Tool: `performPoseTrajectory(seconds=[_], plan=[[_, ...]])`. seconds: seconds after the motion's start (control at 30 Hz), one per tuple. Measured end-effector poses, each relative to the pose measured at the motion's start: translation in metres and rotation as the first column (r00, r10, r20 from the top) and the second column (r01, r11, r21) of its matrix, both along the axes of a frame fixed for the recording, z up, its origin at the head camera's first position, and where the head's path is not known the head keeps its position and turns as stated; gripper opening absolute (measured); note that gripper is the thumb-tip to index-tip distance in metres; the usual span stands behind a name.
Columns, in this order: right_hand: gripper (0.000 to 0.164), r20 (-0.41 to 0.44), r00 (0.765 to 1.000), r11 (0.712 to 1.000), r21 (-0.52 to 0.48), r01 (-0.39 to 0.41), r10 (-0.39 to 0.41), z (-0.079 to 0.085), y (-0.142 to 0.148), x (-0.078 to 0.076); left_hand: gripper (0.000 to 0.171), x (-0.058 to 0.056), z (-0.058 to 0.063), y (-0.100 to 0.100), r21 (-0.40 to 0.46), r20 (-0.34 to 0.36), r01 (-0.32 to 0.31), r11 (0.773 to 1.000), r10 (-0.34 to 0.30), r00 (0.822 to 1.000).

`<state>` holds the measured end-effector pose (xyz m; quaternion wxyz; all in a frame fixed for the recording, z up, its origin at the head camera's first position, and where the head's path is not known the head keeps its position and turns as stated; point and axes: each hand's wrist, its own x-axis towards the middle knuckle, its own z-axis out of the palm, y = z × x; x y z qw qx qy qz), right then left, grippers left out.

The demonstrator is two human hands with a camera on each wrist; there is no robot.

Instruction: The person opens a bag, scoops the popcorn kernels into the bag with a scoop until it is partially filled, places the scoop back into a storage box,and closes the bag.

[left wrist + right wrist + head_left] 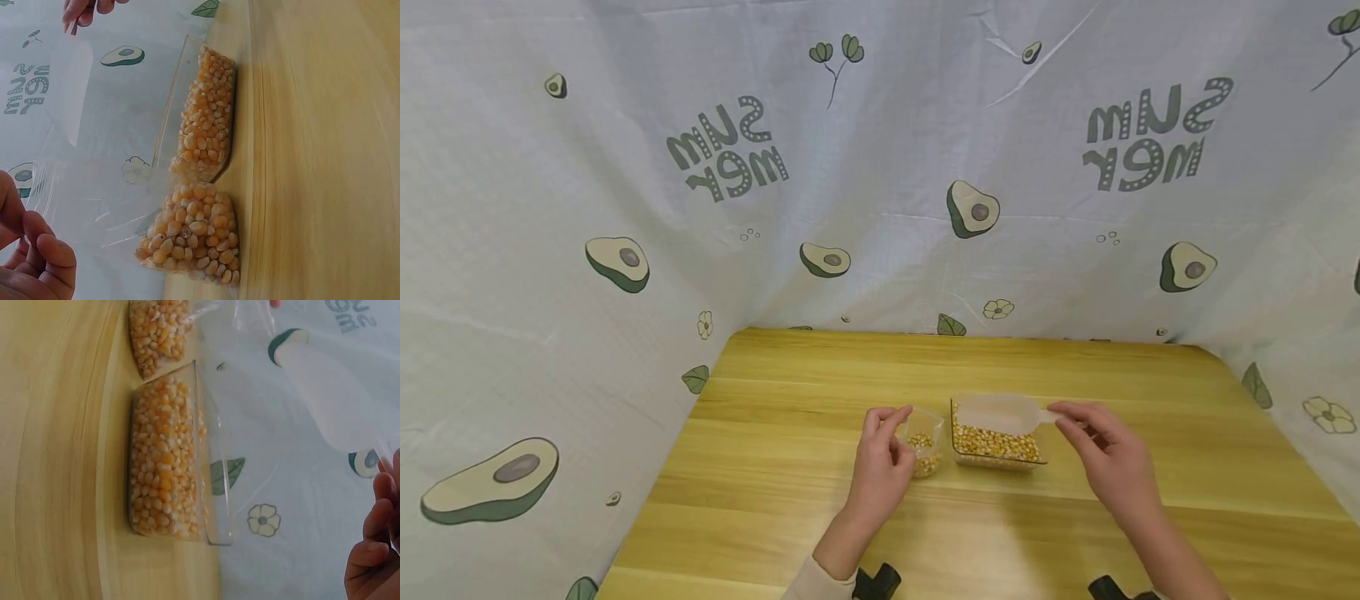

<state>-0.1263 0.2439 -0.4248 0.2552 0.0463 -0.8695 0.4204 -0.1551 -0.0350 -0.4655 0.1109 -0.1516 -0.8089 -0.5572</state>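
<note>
1. My left hand [880, 467] pinches the rim of a small clear bag [922, 450], fingers curled on the plastic; the bag stands on the wooden table [775, 467] with corn kernels [190, 240] in its bottom
2. My right hand [1108, 458] grips the handle of a translucent scoop [1000, 414], held over the clear container [996, 446]
3. The container sits just right of the bag, close beside it, with a layer of kernels inside
4. Behind the table hangs an avocado-print cloth [880, 167]
</note>
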Motion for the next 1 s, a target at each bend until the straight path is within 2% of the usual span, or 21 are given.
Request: performPoseTrajectory(seconds=[0.2, 0.47, 0.73, 1.0], plan=[[0.019, 0.046, 0.998, 0.998, -0.048, 0.034, -0.032, -0.009, 0.012, -0.001, 0.058, 0.000, 0.001, 0.000, 0.001, 0.007, 0.001, 1.000, -0.001, 1.000], [0.023, 0.154, 0.983, 0.995, 0.025, 0.099, -0.102, -0.020, 0.026, -0.003, 0.056, 0.000, -0.001, 0.001, -0.001, -0.015, -0.008, 1.000, 0.008, 1.000], [0.015, 0.066, 0.992, 0.986, 0.135, 0.093, -0.103, -0.031, 0.032, -0.007, 0.055, 0.000, -0.002, 0.001, 0.004, -0.019, -0.013, 1.000, 0.013, 1.000], [0.016, 0.010, 0.997, 0.967, 0.243, 0.076, -0.081, -0.034, 0.028, -0.011, 0.056, 0.000, -0.002, 0.000, 0.010, -0.020, -0.007, 1.000, 0.007, 1.000]])
